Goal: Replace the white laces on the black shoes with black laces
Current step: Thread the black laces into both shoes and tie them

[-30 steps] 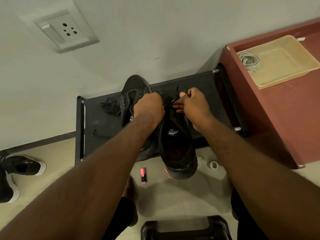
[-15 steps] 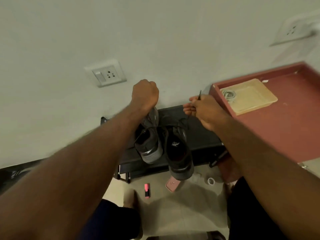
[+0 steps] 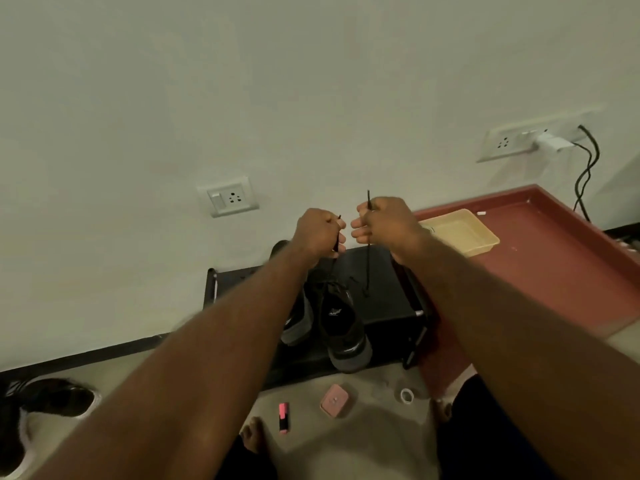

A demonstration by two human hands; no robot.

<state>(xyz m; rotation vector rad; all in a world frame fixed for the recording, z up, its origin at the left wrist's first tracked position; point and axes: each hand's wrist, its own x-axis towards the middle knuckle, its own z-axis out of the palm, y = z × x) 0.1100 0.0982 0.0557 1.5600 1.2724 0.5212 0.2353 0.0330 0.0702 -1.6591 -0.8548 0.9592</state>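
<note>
— Where is your left hand?
— My left hand point(image 3: 317, 233), at frame centre, pinches one end of the black lace point(image 3: 368, 265).
— And your right?
— My right hand point(image 3: 384, 221), just beside it, pinches the other end. The lace runs straight down to the black shoe point(image 3: 341, 327) on the black rack point(image 3: 388, 306) below.

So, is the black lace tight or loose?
Pulled tight: the black lace runs straight from the shoe up to the left hand and right hand, each gripping one end.

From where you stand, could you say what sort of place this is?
Probably a home room: a low black rack holding shoes, a wall socket, another shoe on the floor.
</note>
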